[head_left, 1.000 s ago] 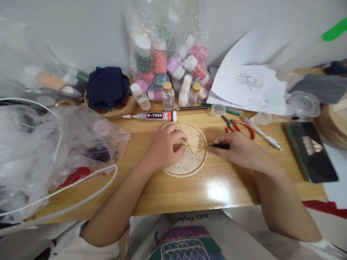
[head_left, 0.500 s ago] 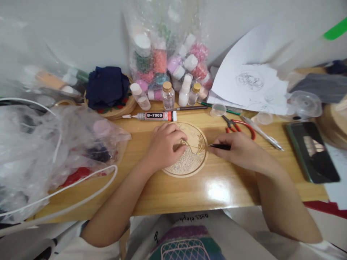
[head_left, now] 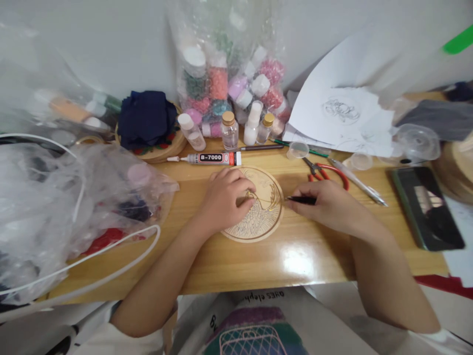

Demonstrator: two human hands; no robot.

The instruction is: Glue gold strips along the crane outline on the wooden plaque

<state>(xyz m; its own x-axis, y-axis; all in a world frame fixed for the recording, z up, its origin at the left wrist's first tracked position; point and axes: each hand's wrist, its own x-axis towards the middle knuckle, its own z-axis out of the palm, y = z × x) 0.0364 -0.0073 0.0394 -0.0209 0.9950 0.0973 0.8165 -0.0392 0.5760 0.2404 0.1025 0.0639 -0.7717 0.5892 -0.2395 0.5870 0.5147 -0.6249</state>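
A round pale wooden board (head_left: 254,234) with a fine line drawing of feather-like shapes lies flat on the table. My left hand (head_left: 226,199) rests over its left part, thumb and forefinger pinched on a thin gold wire (head_left: 266,209). The wire curves across the drawing toward the board's right edge. There, my right hand (head_left: 327,203) grips slim black tweezers (head_left: 302,199), their tip pointing left at the wire. Whether the tip touches the wire is too small to tell. Gold curved lines (head_left: 275,194) sit on the right part of the board.
Behind the board lie a B-7000 glue tube (head_left: 212,158), small bottles (head_left: 229,130) and a dark stick (head_left: 261,147). To the right are red-handled pliers (head_left: 334,176), a pen (head_left: 360,183) and a phone (head_left: 426,207). Plastic bags (head_left: 40,212) and a white cable (head_left: 121,266) occupy the left.
Almost nothing differs. The tweezers and my right hand have shifted very slightly to the right; my left hand keeps its place on the board.
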